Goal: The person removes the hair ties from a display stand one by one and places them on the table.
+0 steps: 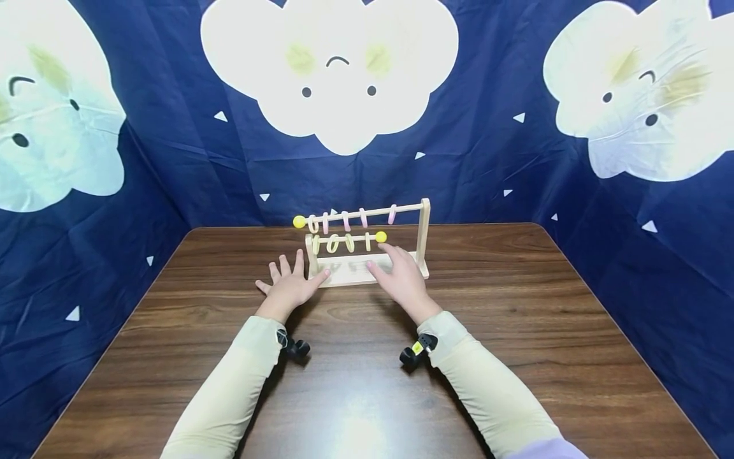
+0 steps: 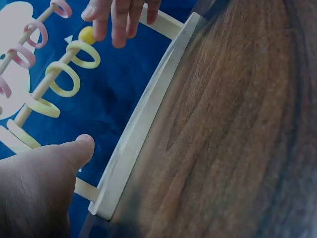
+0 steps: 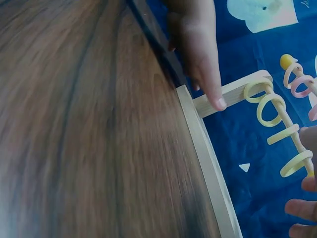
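A wooden ring rack, its base [image 1: 346, 273] on the table, carries two rods. Pink rings [image 1: 346, 220] and a pale ring [image 1: 312, 224] hang on the upper rod, which ends in a yellow ball [image 1: 299, 222] at left. Several pale-yellow rings [image 2: 63, 79] hang spaced on the lower rod. My left hand [image 1: 288, 288] has its fingers spread, thumb beside the short post [image 3: 235, 94]; contact is unclear. My right hand [image 1: 406, 285] is at the lower rod's free end, fingertips close to its yellow ball [image 1: 381, 237]; whether they touch cannot be told.
The brown wooden table [image 1: 355, 363] extends around the rack. The tall post [image 1: 423, 236] rises at the rack's right end. Behind the table hangs a dark blue cloth [image 1: 482, 172] with white clouds. Small black cameras [image 1: 298, 349] are strapped at both wrists.
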The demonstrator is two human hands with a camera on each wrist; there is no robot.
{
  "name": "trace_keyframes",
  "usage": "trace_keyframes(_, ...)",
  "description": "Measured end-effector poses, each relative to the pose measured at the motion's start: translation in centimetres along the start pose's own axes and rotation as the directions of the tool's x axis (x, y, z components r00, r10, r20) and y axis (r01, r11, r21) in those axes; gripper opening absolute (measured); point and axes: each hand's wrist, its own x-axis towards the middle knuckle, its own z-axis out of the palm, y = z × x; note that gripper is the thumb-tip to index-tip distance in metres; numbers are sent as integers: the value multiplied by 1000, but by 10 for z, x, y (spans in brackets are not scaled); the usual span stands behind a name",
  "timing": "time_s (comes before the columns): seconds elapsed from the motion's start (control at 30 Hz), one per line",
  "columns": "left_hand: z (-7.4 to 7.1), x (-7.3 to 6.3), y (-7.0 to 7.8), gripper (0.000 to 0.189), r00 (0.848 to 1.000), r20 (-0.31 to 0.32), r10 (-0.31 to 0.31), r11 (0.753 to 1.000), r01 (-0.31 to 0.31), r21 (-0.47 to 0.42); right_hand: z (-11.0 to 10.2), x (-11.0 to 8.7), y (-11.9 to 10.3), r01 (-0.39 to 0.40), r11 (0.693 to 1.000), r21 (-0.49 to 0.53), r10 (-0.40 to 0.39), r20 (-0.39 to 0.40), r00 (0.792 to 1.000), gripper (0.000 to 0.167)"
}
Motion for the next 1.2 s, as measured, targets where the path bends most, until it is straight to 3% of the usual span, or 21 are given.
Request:
trace_keyframes(0.23,9,7,-3,103,999,-27,45,999,-46,-22,13,4,-3,7,991,130,11,-140,990,42)
trace_keyframes(0.57,19,12,-12,102,996,-48,72,996,-69,60,35,13,2,41,953,301,47,-278,959,27)
trace_keyframes(0.93,26,12,-14,105,994,-78,80,994,-73,81,52,15,-1,69,923,379,82,-368,926,14)
trace_keyframes(1.2,23,11,-12,99,995,-70,76,994,-70,90,55,17,-1,97,929,358,68,-422,904,10)
